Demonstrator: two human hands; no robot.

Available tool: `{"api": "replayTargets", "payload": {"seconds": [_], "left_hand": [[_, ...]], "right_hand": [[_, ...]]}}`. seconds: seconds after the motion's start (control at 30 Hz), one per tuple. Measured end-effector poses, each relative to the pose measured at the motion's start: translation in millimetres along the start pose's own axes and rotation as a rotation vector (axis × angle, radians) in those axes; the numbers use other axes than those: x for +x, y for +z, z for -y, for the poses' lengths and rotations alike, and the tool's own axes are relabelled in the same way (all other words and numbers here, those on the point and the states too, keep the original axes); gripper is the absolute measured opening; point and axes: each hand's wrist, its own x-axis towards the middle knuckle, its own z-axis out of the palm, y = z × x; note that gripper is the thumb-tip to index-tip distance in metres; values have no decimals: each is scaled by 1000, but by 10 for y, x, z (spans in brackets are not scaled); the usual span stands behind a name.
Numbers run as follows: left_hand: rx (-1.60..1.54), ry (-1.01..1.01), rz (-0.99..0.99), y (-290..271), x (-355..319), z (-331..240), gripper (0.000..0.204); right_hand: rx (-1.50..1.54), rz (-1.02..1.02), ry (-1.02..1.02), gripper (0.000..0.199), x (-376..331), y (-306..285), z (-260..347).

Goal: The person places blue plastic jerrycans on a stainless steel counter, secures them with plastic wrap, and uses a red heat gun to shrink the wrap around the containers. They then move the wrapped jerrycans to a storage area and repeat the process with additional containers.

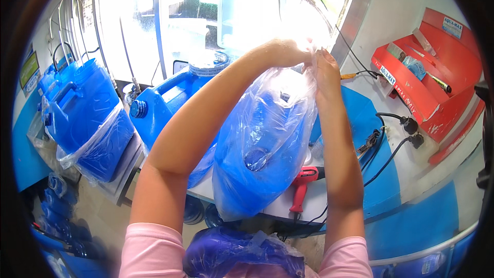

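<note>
A blue water jug stands in front of me inside a clear plastic bag. The bag is drawn upward over the jug, and its top is bunched together. My left hand is closed on the gathered plastic, with glare washing out the fingertips. Right beside it, my right hand grips the same bunched top, its fingers closed. Through the film a round cap shows on the jug's side.
Another blue jug stands to the left; farther left a bagged one sits below metal spouts. A red heat gun lies by my right forearm. Black plugs and cords cross the counter near a red wall tray.
</note>
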Motion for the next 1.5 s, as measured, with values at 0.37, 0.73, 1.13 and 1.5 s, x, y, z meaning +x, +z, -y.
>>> {"api": "replayTargets", "payload": {"seconds": [0.37,0.73,1.13,1.5], "left_hand": [[-470,-483,-47,60,-113,521,46],[-109,152,-31,-32,-396,200,89],[-317,56,78,-377,-578,854,20],[-404,28,267,-280,-457,431,27]], "right_hand": [[-1235,59,-585,24,-249,179,-133],[228,143,577,27,-27,-166,91],[-922,97,-204,40,-420,-500,311],[-894,64,-120,57,-542,-421,786]]}}
